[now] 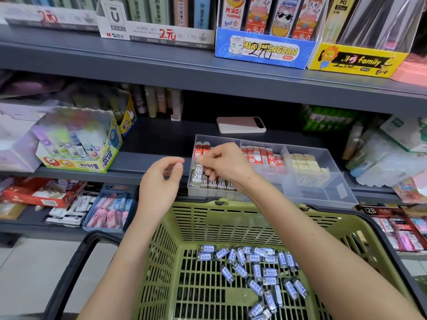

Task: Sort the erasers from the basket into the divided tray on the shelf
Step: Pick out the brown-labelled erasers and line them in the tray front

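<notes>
Head view: shop shelving ahead, a basket below, both hands raised at the shelf edge.
Glue box [78, 146]: on the shelf [143, 162], well left of the work; no part in the task.
Left hand [161, 181]: beside the tray's left end; grip loosely curled, thumb near forefinger, nothing seen in it.
Basket [161, 255]: green, slatted, directly below both forearms.
2B eraser [198, 172]: in the tray's front-left compartment at the left end of its row, long axis near upright with a slight tilt; directly under the fingertips above it.
Right hand [225, 163]: over the front-left compartment; grip narrow, pinching the top of that eraser.
2B row [228, 184]: brown sleeves standing side by side, partly hidden by the wrist.
Loose erasers [254, 269]: blue-labelled, lying flat on the basket floor at mixed headings, below and nearer the person than either hand, mostly under the right forearm.
Red-and-white erasers [261, 155]: standing in the rear middle compartment.
Cream blocks [305, 165]: stacked in the right-hand compartment.
Divided tray [335, 181]: clear plastic, on the shelf edge above the basket; contents of the small front-right cells not discernible.
Coming move, judged: seat the pinched eraser upright, then reach down; the empty grip is the readier one.
</notes>
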